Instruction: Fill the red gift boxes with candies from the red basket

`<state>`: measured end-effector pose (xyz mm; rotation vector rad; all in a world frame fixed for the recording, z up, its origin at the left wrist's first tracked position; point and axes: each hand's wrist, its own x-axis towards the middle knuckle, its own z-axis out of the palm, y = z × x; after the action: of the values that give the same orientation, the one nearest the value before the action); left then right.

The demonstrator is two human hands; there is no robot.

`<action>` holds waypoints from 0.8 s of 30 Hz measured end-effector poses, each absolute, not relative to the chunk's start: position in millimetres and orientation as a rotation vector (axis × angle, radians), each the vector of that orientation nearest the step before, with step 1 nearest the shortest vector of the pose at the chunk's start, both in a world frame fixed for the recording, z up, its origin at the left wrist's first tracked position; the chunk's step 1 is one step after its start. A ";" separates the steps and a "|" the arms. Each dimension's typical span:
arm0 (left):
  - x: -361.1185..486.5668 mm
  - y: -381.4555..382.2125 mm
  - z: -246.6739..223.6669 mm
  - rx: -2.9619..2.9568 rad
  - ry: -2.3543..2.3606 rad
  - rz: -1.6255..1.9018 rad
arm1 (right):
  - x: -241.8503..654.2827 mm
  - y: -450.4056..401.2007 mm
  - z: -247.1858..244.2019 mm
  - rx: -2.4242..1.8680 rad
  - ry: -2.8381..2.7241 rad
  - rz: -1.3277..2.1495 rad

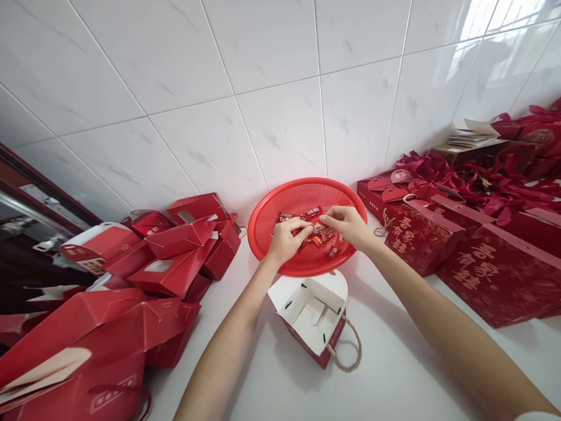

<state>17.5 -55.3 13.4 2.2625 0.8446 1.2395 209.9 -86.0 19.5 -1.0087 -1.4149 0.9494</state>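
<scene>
A round red plastic basket [307,270] stands against the wall with small red wrapped candies [316,241] inside. Both my hands are over the candies, fingertips close together. My left hand [287,238] is closed, thumb and index finger pinching a small wrapped candy [318,228]. Just to its right, my right hand [348,225] is closed in a pinch on a candy too, mostly hidden by the fingers. Below the basket, between my forearms, sits an open gift box [309,342], white inside and dark red outside, with a twisted rope handle [360,345] hanging to the right.
Several red cardboard boxes [179,266] lie piled on the left. At right stand dark red gift boxes [495,275] with gold characters, and red ribbons [477,181] behind them. A stack of cards [473,135] rests near the white tiled wall [280,128]. A white surface [280,392] lies beneath.
</scene>
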 end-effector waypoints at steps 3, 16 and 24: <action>18.1 -54.4 13.0 2.234 0.905 1.236 | 210.6 -86.3 20.6 -1.008 -1.439 0.952; 16.1 -54.5 14.0 2.261 0.884 1.235 | 208.9 -89.8 24.2 -1.078 -1.405 1.096; 17.2 -50.0 15.5 1.897 0.974 1.242 | 208.5 -84.8 19.9 -1.041 -1.387 0.962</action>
<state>17.2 -50.0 15.5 1.8974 0.9743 1.2416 208.5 -84.8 19.9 -1.0415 -1.3872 0.9621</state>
